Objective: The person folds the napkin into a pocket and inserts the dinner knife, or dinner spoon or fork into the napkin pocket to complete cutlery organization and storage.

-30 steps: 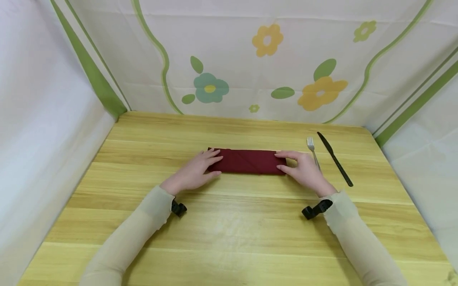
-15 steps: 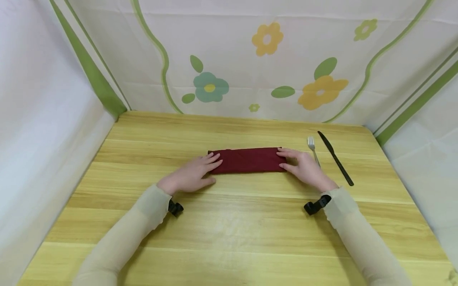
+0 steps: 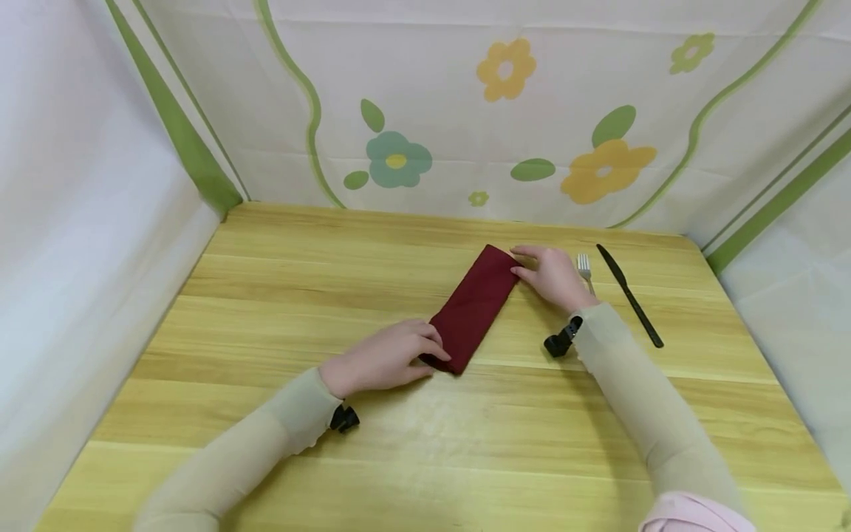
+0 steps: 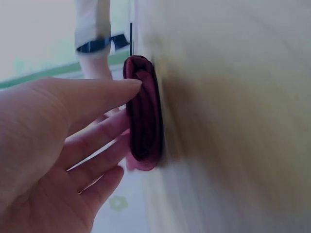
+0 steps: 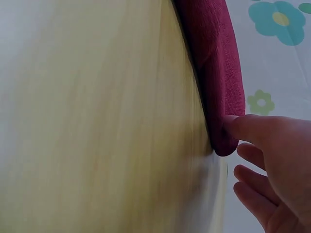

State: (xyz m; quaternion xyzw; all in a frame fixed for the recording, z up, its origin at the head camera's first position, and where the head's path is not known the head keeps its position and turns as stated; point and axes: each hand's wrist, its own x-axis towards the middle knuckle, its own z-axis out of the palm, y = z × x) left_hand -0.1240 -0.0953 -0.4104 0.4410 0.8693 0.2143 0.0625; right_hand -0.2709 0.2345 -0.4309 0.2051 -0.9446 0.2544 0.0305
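A dark red cloth point(image 3: 475, 307), folded into a long flat strip, lies at a slant on the wooden table. At its near end, my left hand point(image 3: 388, 356) grips it with the fingers on top. The left wrist view shows the thumb against the layered end of the cloth point(image 4: 146, 114), with the other fingers of my left hand point(image 4: 68, 145) behind it. My right hand point(image 3: 552, 275) pinches the far right corner between thumb and index finger. In the right wrist view, that thumb of my right hand point(image 5: 277, 155) presses the rounded end of the cloth point(image 5: 218, 97).
A silver fork point(image 3: 584, 267) lies just beyond my right hand, its handle partly hidden. To its right is a black knife point(image 3: 630, 295). The wooden table point(image 3: 425, 458) meets a white flowered curtain point(image 3: 452, 111) at the back and white fabric at both sides.
The cloth has turned from lying crosswise to slanting, far end to the right. My left hand has come nearer and rightward with its end; my right hand has moved farther away.
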